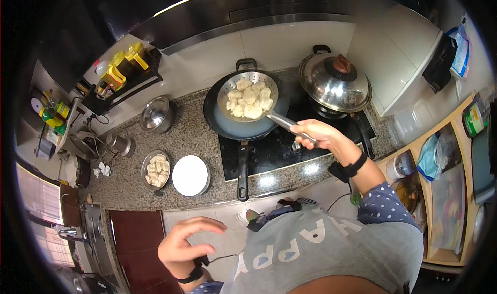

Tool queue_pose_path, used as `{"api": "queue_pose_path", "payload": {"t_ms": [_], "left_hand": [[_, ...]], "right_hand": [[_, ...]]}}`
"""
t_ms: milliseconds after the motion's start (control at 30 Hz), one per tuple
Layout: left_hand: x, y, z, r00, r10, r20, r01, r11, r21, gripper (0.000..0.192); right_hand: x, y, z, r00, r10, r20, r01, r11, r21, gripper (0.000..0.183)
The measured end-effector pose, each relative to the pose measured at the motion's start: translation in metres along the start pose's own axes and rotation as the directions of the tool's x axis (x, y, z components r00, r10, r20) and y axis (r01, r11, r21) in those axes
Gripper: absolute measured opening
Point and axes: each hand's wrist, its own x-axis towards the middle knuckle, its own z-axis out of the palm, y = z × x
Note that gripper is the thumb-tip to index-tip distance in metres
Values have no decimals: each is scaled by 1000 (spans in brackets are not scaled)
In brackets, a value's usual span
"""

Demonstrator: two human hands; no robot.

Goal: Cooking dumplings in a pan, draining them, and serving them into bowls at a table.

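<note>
My right hand (313,134) grips the metal handle of a perforated skimmer ladle (223,105). Pale chunks of food (250,99), which look like pieces of meat, fill its bowl. The ladle is over a dark wok (212,119) that holds cloudy liquid (237,129). Down at the lower left, my left hand (190,237) is in the air in front of the counter, fingers apart and holding nothing. Nearest to it on the counter are a white round container (190,175) and a metal bowl (144,170) with more pale chunks (157,170).
A lidded wok (330,82) sits on the right of the black cooktop (229,165). The front wok's handle (243,173) juts past the counter edge. A metal pot (156,115) stands at the back. Oil jugs (124,64) crowd a wall rack. Open wooden shelves (423,200) stand at right.
</note>
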Motion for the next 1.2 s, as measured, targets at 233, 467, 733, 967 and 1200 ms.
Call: {"api": "queue_pose_path", "payload": {"t_ms": [233,467,733,967,1200], "left_hand": [[-76,-165,37,417,-609,-675,416,788,-453,22],[-85,-233,20,512,-613,-602,565,768,-301,34],[-60,-288,5,273,-712,-647,426,692,-582,70],[-53,-303,5,225,-723,-653,284,690,-666,80],[-80,-309,19,139,-763,-631,258,643,-721,72]], "right_hand": [[-24,17,26,996,87,-8,-85,985,152,19],[-20,17,48,997,16,-81,-11,997,70,17],[-3,14,62,994,27,-107,-13,992,126,19],[1,7,73,974,43,-222,-20,994,103,30],[-15,1,82,989,0,-151,14,996,91,24]]}}
